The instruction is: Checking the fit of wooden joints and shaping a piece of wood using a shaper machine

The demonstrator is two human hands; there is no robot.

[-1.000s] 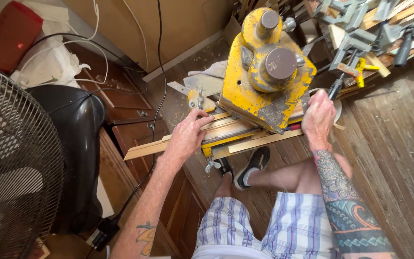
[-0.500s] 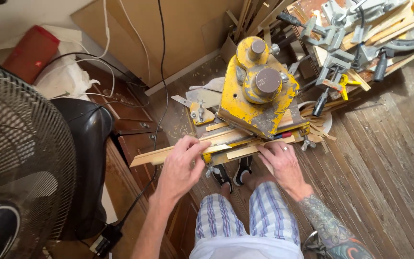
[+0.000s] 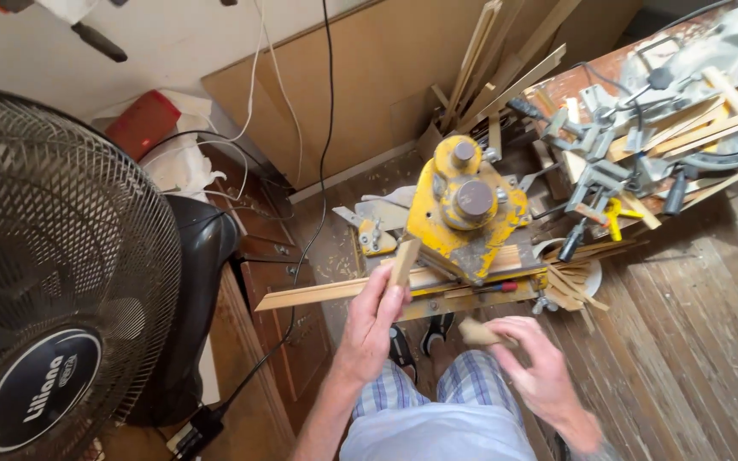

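Head view: a black wire-caged floor fan (image 3: 53, 290) fills the left. Beside it, the left hand (image 3: 373, 320) pinches a short pale wood strip (image 3: 403, 261) upright, just before the worn yellow metal cutting machine (image 3: 465, 215). The right hand (image 3: 533, 369), nearer the body, curls around a small wood offcut (image 3: 478, 334).

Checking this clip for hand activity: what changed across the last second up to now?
Both hands came off the machine and back toward the body. The left hand now holds a short wood piece upright; the right hand holds a small wood block. A second ago both hands rested on the strips at the machine. The yellow machine, the long wood strip and the fan stayed put.
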